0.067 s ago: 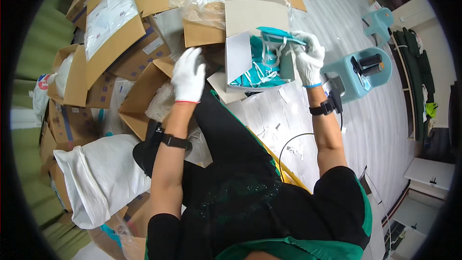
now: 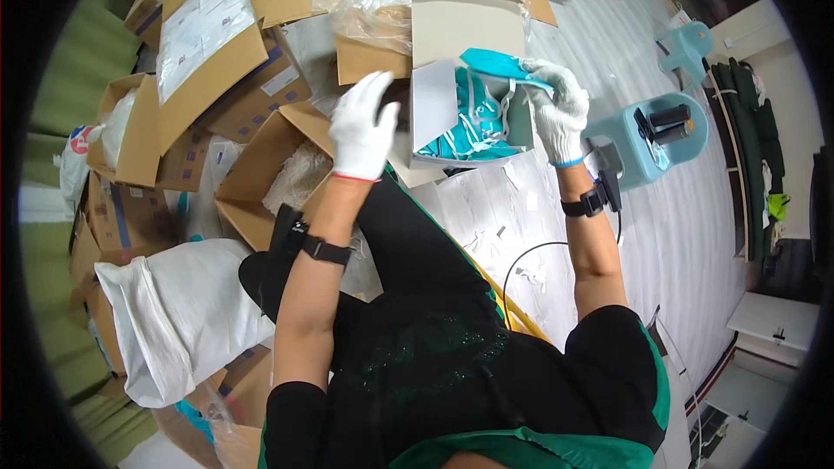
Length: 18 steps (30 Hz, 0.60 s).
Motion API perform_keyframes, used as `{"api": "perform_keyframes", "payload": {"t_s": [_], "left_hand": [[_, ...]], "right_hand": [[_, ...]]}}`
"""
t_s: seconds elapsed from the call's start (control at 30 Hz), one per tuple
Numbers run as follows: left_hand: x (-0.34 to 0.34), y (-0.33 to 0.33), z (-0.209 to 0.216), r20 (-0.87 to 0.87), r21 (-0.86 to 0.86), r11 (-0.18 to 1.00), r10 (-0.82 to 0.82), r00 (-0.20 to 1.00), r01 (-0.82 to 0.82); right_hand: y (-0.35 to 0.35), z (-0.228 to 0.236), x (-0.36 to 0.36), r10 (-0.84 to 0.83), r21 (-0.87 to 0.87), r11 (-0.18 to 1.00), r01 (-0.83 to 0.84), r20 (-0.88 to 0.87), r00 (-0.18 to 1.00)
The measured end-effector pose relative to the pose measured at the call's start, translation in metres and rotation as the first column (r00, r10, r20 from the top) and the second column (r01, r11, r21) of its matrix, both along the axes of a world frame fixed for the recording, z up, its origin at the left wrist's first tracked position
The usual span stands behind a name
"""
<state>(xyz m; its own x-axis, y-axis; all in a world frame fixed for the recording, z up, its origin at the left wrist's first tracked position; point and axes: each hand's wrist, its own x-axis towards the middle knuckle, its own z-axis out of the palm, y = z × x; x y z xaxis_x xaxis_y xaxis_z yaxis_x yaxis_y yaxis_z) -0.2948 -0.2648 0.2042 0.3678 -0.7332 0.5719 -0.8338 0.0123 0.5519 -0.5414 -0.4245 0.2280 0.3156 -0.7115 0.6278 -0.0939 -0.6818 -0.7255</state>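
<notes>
My right hand (image 2: 559, 108), in a white knit glove with a blue cuff, pinches a teal face mask (image 2: 497, 64) by one end, above the right side of a white carton (image 2: 433, 113). Inside that carton lies a heap of teal face masks (image 2: 476, 126) with white straps; its lid flap stands up at the back. My left hand (image 2: 365, 130), gloved in white with a red cuff, is raised just left of the carton. Its fingers are stretched out and it holds nothing.
At the left, an open brown box (image 2: 252, 178) holds pale packing material. A white sack (image 2: 187, 313) leans near my leg, and more cardboard boxes (image 2: 122, 217) are stacked beyond. To the right stands a light-blue stool (image 2: 638, 169) with dark items on it.
My left hand has moved right, toward the carton, with its fingers more spread. The mask in my right hand has turned to show more of its face.
</notes>
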Motion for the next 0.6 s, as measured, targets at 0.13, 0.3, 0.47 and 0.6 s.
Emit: {"api": "perform_keyframes", "payload": {"t_s": [0.13,0.3,0.47,0.6], "left_hand": [[-0.035,-0.013,0.031,0.072,-0.187,0.972,-0.127,0.989,0.138],[-0.033,-0.011,0.029,0.076,-0.204,0.949,-0.231,0.970,0.242],[-0.030,0.006,0.020,-0.688,-0.134,0.985,-0.171,0.705,0.107],[-0.014,0.015,0.018,-0.657,-0.193,0.981,-0.112,0.746,-0.022]], "right_hand": [[0.020,0.017,0.008,0.071,-0.201,0.976,-0.089,-0.094,0.993],[0.041,0.029,0.014,0.160,-0.222,0.957,-0.187,-0.131,0.978],[0.053,0.023,0.022,0.167,0.414,0.891,-0.186,0.082,0.983],[0.049,0.020,0.030,0.195,0.532,0.807,-0.257,0.172,0.966]]}}
